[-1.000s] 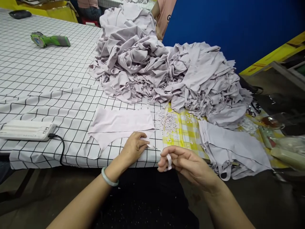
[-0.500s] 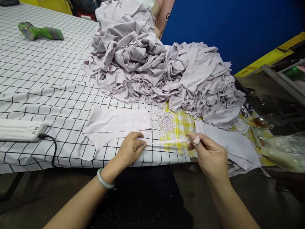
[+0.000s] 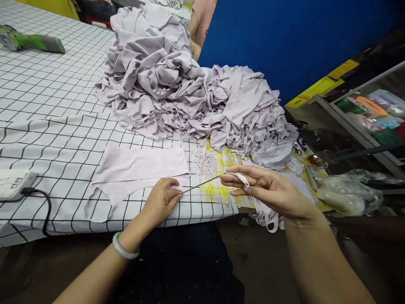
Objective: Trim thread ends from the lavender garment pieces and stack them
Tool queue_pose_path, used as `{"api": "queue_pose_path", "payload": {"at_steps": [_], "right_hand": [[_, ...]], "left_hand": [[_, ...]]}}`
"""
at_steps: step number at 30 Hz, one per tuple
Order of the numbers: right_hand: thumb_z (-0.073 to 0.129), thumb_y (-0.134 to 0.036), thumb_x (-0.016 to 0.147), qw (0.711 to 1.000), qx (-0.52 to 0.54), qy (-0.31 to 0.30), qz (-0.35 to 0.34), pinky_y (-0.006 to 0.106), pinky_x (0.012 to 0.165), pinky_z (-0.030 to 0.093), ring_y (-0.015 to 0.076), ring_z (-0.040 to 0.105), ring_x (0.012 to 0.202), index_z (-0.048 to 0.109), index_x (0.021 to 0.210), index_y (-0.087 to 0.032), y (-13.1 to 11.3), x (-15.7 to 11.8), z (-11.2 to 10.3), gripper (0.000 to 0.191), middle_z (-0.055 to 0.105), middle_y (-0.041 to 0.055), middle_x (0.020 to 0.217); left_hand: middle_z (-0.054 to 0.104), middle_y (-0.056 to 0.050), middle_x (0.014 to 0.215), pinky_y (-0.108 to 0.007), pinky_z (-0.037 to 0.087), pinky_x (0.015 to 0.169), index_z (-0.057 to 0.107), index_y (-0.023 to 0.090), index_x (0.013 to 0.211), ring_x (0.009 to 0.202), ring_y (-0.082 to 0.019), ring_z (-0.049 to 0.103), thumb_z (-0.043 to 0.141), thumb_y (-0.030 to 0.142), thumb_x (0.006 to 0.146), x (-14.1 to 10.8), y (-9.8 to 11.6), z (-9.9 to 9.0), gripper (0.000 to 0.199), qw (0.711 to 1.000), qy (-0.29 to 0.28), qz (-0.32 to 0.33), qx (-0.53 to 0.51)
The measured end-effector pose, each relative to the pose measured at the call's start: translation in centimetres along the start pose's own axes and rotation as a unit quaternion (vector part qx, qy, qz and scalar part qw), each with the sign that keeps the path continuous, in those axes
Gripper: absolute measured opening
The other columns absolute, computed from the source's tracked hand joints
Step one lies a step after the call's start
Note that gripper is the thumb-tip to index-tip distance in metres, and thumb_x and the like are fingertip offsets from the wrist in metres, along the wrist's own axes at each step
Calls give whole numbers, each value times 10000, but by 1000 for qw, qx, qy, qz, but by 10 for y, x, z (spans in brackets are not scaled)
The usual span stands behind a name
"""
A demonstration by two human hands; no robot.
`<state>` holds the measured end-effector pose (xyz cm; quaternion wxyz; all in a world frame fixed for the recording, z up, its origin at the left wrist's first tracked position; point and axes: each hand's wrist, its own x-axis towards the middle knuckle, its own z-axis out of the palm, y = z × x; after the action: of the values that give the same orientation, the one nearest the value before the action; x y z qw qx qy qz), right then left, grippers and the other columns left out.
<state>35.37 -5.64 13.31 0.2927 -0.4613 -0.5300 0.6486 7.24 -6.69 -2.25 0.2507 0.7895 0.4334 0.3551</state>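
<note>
My left hand (image 3: 161,200) pinches one end of a thin strip (image 3: 202,183) at the front edge of the table, beside a flat pale lilac garment piece (image 3: 139,166). The strip runs taut, slanting up to my right hand (image 3: 265,185), whose fingers are closed on its other end. A pale loop of the strip lies over the right fingers. Small fabric snippets (image 3: 205,164) are scattered between the garment piece and a yellow checked sheet (image 3: 226,159). Behind them rises a large heap of lilac fabric (image 3: 158,84).
On the grid-patterned cloth (image 3: 53,93) are a green cutter (image 3: 38,42) at the back left and a white power strip (image 3: 14,184) with a black cable. A person's arm (image 3: 195,31) shows behind the heap. Plastic bags (image 3: 348,194) and a rack (image 3: 357,122) stand right.
The view has shifted right. My right hand has turned, its fingers now stretched more to the left. The strip looks thinner and darker and slants upward.
</note>
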Motion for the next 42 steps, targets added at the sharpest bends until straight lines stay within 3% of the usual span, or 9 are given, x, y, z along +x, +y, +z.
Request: {"api": "queue_pose_path", "payload": {"at_steps": [5,11,15,18,24,31,34,37,42], "right_hand": [[736,-308,858,999,-9,-32,-36,366,905,604,261,657,1189,690,1217,-246,-11,27,8,367,729,101,1209],[764,-419,812,985,-4,114,-126,271,653,593,135,682,676,767,916,-207,-2,82,29,236,740,28,754],[759,-497,787,972,37,140,-184,271,757,569,122,646,763,736,817,-214,-2,110,49,285,682,1,792],[732,-562,774,981,106,100,-127,271,637,556,114,608,631,685,872,-204,-6,114,67,374,635,-14,731],[641,-531,851,994,55,81,-52,195,395,179,53,240,422,635,883,-190,5,93,93,342,405,-83,513],[565,-508,858,991,74,57,100,190,414,134,55,186,449,549,762,-189,54,75,111,334,336,-89,525],[577,-430,823,984,77,61,151,181,404,123,47,176,436,562,775,-184,69,86,119,251,343,-97,513],[576,-401,799,976,111,50,183,177,387,111,41,164,410,566,769,-181,75,101,125,222,353,-103,484],[585,-377,773,957,171,33,232,174,358,166,38,193,368,568,771,-184,75,114,135,194,412,-95,454]], "left_hand": [[637,-76,1091,-416,536,883,750,192,882,1027,-230,587,617,184,912,-1,1,0,136,1000,-5,-10,0],[641,-72,1072,-408,541,858,743,196,819,1001,-222,590,611,179,911,-1,2,2,161,1000,10,-9,2],[649,-78,1059,-412,547,856,742,194,826,994,-226,599,623,172,898,-2,4,0,141,1000,8,-13,2],[653,-83,1054,-420,551,860,742,200,849,994,-226,606,618,170,900,-1,4,-1,137,1000,10,-16,2],[669,-101,1056,-444,564,860,741,192,898,1002,-249,625,642,108,850,0,5,1,139,1000,-9,-7,3],[658,-99,1110,-429,565,917,659,186,1074,1053,-223,630,559,106,886,5,-8,-43,227,998,51,-10,-24],[635,-109,1095,-443,559,910,643,159,1074,1035,-248,612,587,44,788,21,-25,-59,313,999,-9,-20,39],[631,-101,1039,-411,567,870,635,152,1020,978,-247,613,590,-5,694,32,-38,-56,364,995,-76,-22,56],[644,-68,920,-342,563,772,622,170,848,860,-196,630,518,-15,739,33,-48,-44,238,998,-16,-46,29]]}}
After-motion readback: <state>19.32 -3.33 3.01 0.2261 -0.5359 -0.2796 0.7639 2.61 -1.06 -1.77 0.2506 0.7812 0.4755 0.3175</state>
